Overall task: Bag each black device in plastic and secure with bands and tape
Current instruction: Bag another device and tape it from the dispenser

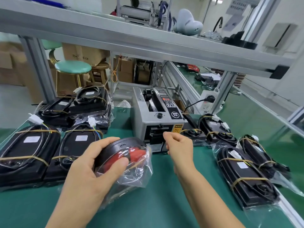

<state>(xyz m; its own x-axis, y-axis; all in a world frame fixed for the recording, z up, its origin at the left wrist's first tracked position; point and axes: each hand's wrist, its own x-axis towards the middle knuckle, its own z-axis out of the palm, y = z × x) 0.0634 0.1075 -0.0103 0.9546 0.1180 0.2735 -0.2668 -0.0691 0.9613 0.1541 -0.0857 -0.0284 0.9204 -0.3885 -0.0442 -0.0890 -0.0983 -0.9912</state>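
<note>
While both forearms reach out over the green desk, the left hand grips a round black device with a red face, thumb across the front and fingers curled over its rim. This device sits inside a clear plastic bag whose loose end hangs down toward the desk, and a thin band crosses the bag near the thumb. Just to its right, the right hand is raised with fingers curled and fingertips pinched together at the mouth of the tape dispenser; whether a strip of tape lies between them cannot be told.

On the left of the desk lie two long bagged black devices side by side, each bound with tan rubber bands and bearing a white label. On the right lie more banded black devices in plastic, with white connectors on their cables. Behind the left pair, a stack of further bagged devices stands near the desk's far edge. The grey dispenser stands in the middle, and a black cord leads from it toward a white socket. Beyond the desk stand a green-topped stool and cardboard boxes.
</note>
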